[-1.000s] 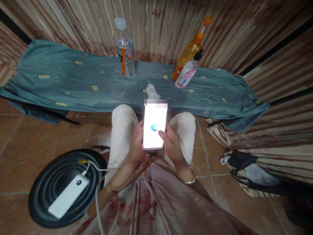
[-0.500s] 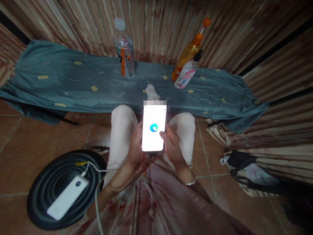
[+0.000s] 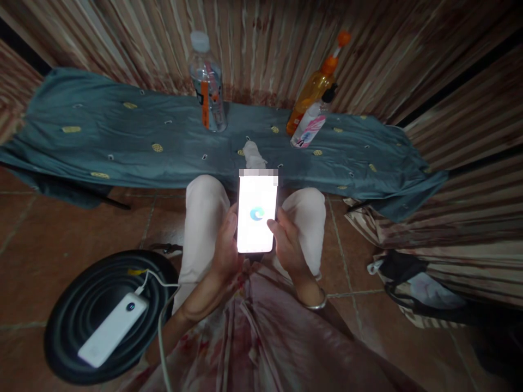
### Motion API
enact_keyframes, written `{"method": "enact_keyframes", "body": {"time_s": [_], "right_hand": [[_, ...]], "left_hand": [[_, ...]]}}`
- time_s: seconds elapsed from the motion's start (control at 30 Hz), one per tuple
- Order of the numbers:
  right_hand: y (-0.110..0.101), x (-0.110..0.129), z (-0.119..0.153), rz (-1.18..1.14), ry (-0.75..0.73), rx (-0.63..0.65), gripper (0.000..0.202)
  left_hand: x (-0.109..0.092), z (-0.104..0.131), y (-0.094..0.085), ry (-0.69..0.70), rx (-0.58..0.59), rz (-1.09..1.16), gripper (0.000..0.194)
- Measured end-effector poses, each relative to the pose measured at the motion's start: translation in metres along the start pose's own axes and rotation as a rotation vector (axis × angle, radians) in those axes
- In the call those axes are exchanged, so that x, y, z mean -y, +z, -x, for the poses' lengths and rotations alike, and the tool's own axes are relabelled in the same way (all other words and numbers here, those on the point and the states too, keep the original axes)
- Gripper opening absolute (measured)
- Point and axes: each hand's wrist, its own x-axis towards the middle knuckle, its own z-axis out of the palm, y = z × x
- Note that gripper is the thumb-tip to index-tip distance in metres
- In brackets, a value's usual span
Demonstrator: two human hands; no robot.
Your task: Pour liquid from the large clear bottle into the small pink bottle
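Observation:
A smartphone (image 3: 256,234) is held upright over my lap, its bright white screen showing a blue-green swirl logo. My left hand (image 3: 226,242) wraps round the phone's left edge, the fingers hidden behind it. On the opposite edge, my right hand (image 3: 288,239) grips the phone too, with the thumb over the lower right of the screen. A crumpled white item (image 3: 253,154) lies on the cloth just beyond the phone's top, partly covered by it.
A teal cloth-covered bench (image 3: 159,125) spans the front. On it stand a clear bottle (image 3: 209,98), an orange pump bottle (image 3: 310,92) and a smaller black-topped bottle (image 3: 309,128). At lower left, a white power bank (image 3: 114,329) with a cable lies on a black round stool (image 3: 61,332).
The swirl logo on the phone screen has grown paler. Both hands keep their grip, and the view has shifted only very slightly.

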Motion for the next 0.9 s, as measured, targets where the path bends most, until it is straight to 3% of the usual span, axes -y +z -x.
{"method": "enact_keyframes", "body": {"time_s": [0.23,0.9], "right_hand": [[0.0,-0.003,-0.001,-0.013,-0.021,0.018,0.023],[0.0001,-0.0024,-0.0008,-0.019,-0.021,0.015,0.023]], "left_hand": [[0.0055,-0.0024,-0.0064,0.013,-0.033,-0.045,0.061],[0.002,-0.0004,-0.0044,-0.021,0.002,-0.024,0.05]]}}
